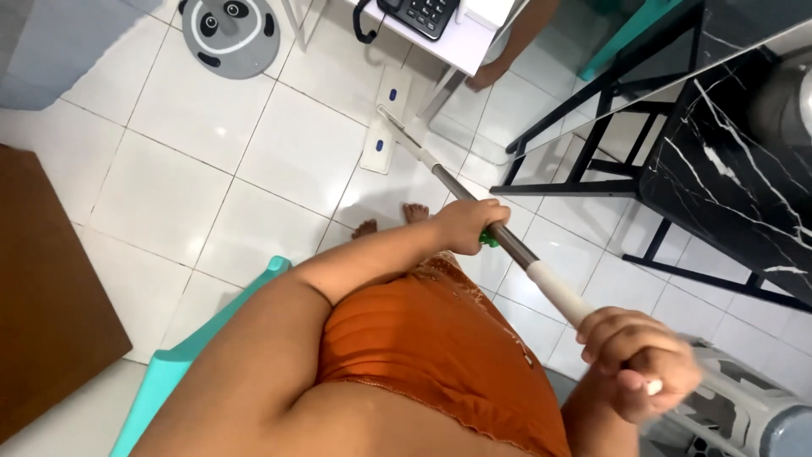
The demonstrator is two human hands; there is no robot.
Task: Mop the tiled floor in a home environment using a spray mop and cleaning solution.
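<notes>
a flat white mop (440, 173) slants across pale tiles, metal pole with white grip, head seemingly flat down.

A round grey panda-face rug (230, 34) lay on the white tiled floor (169, 186). A black marble worktop (736, 169) stood at the right. A black telephone (419, 14) sat on a white desk (461, 42).

White floor tiles (161, 203); white mop head (385, 118), silver-and-white handle (474, 207), green collar (489, 240); orange skirt (431, 347); black white-veined marble worktop (727, 186); grey-and-white panda-face mat (228, 30).
</notes>
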